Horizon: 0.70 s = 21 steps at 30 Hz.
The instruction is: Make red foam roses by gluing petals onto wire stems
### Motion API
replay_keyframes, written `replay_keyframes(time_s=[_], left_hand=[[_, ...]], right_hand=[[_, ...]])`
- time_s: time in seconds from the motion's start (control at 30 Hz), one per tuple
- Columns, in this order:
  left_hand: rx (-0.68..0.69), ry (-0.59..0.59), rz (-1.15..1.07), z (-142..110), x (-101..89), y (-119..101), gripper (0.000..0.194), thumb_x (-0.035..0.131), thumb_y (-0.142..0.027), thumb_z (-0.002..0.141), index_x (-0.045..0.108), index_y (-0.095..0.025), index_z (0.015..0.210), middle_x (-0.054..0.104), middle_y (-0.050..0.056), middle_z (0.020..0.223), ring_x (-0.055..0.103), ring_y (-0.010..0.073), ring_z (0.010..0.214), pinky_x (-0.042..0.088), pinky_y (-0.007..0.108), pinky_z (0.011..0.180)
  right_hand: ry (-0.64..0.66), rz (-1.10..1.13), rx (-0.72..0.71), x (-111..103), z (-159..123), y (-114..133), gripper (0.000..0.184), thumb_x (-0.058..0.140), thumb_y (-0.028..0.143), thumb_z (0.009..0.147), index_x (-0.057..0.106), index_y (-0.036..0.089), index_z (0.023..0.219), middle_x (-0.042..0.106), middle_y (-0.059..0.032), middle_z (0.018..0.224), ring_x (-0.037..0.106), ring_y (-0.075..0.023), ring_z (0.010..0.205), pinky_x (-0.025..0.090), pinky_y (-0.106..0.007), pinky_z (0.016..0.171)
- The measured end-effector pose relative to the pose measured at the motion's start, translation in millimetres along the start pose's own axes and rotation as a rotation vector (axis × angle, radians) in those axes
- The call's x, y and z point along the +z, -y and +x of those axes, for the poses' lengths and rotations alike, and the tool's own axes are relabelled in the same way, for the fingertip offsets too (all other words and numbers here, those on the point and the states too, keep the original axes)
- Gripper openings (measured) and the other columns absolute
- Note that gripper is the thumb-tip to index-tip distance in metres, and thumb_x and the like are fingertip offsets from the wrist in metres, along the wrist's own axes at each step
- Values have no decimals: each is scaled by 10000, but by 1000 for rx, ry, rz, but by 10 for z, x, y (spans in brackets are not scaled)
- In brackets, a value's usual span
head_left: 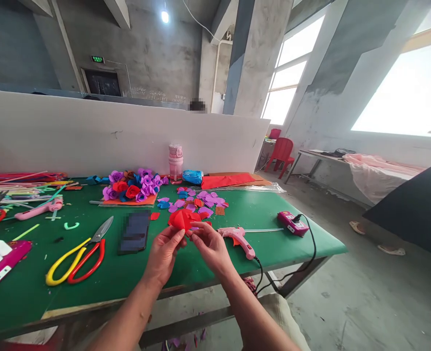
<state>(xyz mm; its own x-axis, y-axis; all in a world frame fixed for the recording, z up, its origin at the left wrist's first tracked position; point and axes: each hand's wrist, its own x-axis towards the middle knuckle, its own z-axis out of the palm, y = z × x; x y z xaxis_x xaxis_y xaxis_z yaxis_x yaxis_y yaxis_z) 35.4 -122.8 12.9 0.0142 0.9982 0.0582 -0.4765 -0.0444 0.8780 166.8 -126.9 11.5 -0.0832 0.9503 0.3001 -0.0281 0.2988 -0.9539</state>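
Holding a red flower above the green table, with the left hand's fingers pinching its base and the right hand's fingertips closed on its lower right side. Has a pink glue gun just right of the right hand, a dark phone and scissors to the left, and loose petals, bunched flowers and a pink bottle beyond.

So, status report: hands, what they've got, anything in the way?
Left hand and right hand both on red petals. Glue gun close by the right hand. Loose petals just beyond.
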Motion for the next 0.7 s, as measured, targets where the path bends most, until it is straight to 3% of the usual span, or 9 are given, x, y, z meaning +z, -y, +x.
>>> replay_keyframes(time_s=[0.13, 0.33, 0.57, 0.7], left_hand=[[-88, 17, -84, 9, -1, 13, 190, 754, -252, 631, 687, -148, 775, 674, 21, 706, 539, 79, 577, 437, 204, 587], [-114, -4, -78, 7, -1, 7, 235, 778, -245, 596, 678, -136, 779, 688, 36, 709, 568, 87, 584, 462, 210, 592], [-105, -76, -33, 5, -26, 25, 282, 795, -264, 569, 659, -133, 778, 693, 43, 706, 564, 87, 553, 473, 216, 557], [-123, -80, 6, -4, -25, 66, 308, 799, -280, 565, 668, -127, 797, 700, 50, 726, 560, 83, 547, 479, 214, 549]], right_hand=[[-31, 22, 17, 17, 10, -54, 225, 564, 292, 798, 616, 201, 996, 650, -25, 773, 586, -158, 704, 447, -270, 652], [-43, 58, 26, 33, 33, -131, 195, 553, 298, 793, 629, 204, 947, 634, -15, 728, 591, -163, 691, 467, -291, 675], [-86, 42, 41, -100, 47, 38, 179, 557, 311, 784, 654, 215, 899, 663, -30, 749, 604, -178, 707, 469, -308, 687], [-52, 22, 99, -118, 45, -50, 204, 569, 317, 773, 650, 202, 922, 677, -37, 782, 600, -169, 683, 468, -307, 673]])
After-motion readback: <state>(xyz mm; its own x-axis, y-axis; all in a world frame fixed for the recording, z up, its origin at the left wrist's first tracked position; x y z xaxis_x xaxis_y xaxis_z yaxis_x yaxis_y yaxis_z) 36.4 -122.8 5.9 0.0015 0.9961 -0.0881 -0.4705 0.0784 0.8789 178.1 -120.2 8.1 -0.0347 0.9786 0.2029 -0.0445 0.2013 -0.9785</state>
